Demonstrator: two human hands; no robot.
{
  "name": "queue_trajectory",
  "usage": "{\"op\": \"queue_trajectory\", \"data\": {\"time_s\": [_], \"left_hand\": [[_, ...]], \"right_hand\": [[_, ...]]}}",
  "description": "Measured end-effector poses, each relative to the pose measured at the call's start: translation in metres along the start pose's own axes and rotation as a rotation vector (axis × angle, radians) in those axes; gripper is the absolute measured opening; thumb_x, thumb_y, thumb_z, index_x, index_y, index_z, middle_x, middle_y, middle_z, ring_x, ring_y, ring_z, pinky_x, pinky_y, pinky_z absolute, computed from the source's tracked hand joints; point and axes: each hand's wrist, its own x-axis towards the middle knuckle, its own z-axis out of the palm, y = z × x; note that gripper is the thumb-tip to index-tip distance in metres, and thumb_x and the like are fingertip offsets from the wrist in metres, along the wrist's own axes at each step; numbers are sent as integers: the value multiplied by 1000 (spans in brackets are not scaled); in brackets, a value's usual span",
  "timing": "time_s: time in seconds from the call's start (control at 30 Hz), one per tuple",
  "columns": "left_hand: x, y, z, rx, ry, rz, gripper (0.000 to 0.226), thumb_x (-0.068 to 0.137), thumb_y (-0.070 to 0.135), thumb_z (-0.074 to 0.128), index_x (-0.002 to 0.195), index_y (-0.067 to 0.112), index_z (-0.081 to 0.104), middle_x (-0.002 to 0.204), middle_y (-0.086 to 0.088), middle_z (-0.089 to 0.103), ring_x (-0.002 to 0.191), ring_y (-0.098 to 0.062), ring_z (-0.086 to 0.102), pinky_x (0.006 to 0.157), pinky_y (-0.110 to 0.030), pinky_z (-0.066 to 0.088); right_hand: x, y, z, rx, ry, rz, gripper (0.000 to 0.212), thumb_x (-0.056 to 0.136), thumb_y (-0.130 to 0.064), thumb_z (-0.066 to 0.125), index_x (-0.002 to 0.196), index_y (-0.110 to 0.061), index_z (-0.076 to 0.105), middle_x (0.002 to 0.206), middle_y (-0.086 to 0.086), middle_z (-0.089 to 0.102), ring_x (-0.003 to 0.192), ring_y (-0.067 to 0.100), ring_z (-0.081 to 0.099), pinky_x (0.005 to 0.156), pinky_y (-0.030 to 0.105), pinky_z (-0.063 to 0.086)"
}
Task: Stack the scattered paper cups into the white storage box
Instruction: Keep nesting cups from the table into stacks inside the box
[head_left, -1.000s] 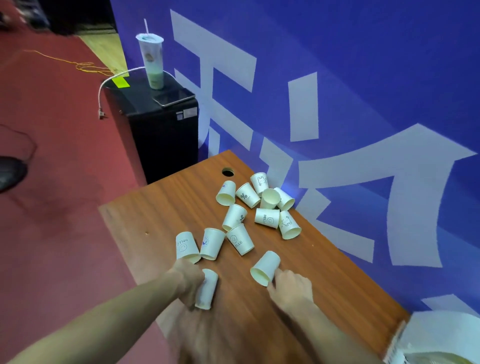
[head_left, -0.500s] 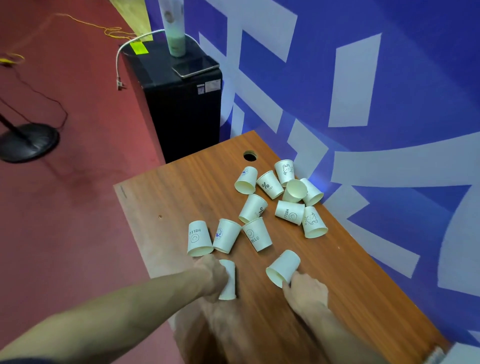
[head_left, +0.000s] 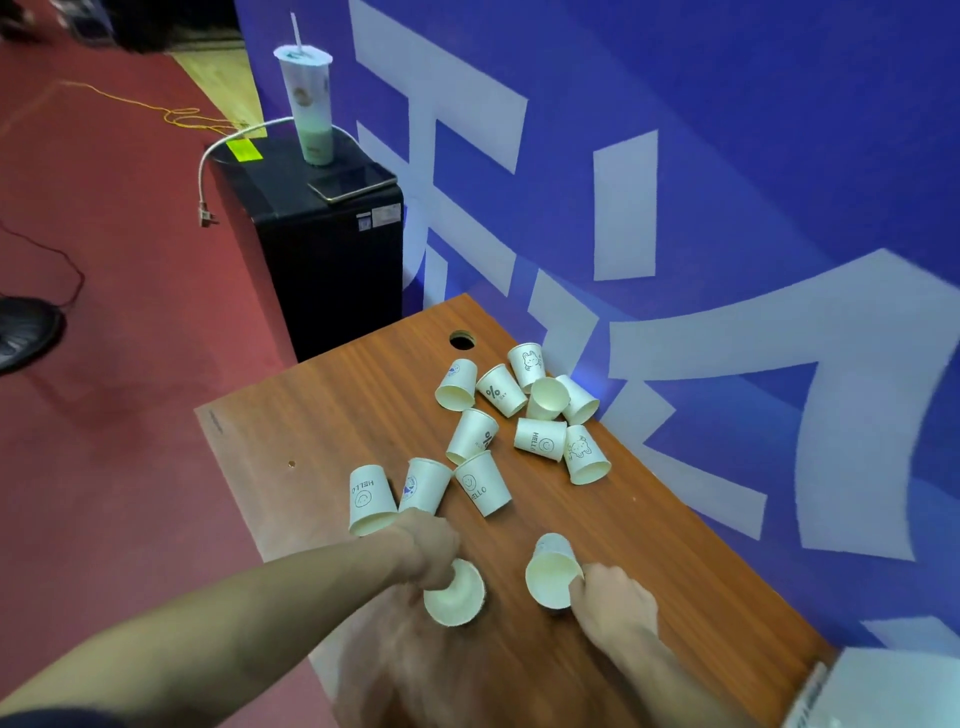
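Wooden table (head_left: 332, 415), left hand (head_left: 431, 551) gripping cup (head_left: 454, 597), right hand (head_left: 613, 603) gripping another cup (head_left: 550, 571) (mouths toward camera)

"HELLO" with a smiley stands on three paper cups — the leftmost cup (head_left: 370, 498), the cup beside the middle pair (head_left: 483, 489) and a cup lying in the far cluster (head_left: 540, 439). A "%" mark sits on another cup (head_left: 500, 389). The cabinet's label (head_left: 385, 214) is too small to read.

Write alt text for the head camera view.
A person's left hand and right hand each grip a paper cup on a wooden table, with about eleven more cups scattered beyond, beside a blue wall. The white storage box edge shows at bottom right.
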Motion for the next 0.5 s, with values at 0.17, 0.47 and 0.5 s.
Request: {"op": "queue_trajectory", "data": {"time_s": [0.17, 0.47, 0.5], "left_hand": [[-6, 11, -6, -219, 187, -64, 31, 91, 33, 41, 70, 11, 50, 62, 0, 47, 48, -16, 47, 68, -33, 51], [-22, 75, -6, -493, 213, -17, 30, 86, 31, 46, 64, 12, 52, 59, -3, 58, 48, -18, 56, 72, -37, 56], [-24, 85, -5, -498, 204, -9, 31, 87, 31, 46, 63, 13, 52, 57, -3, 58, 47, -18, 58, 71, -36, 56]], "right_hand": [[-34, 23, -7, 8, 59, 49, 37, 93, -32, 33, 105, -18, 66, 109, 4, 68, 103, 27, 64, 81, 32, 47], [-102, 79, -9, 122, 127, 163, 37, 92, -36, 36, 103, -17, 66, 109, 6, 68, 101, 28, 64, 81, 32, 48], [-111, 87, -8, 139, 137, 176, 37, 92, -35, 36, 103, -16, 65, 109, 6, 68, 101, 28, 64, 81, 33, 48]]}}
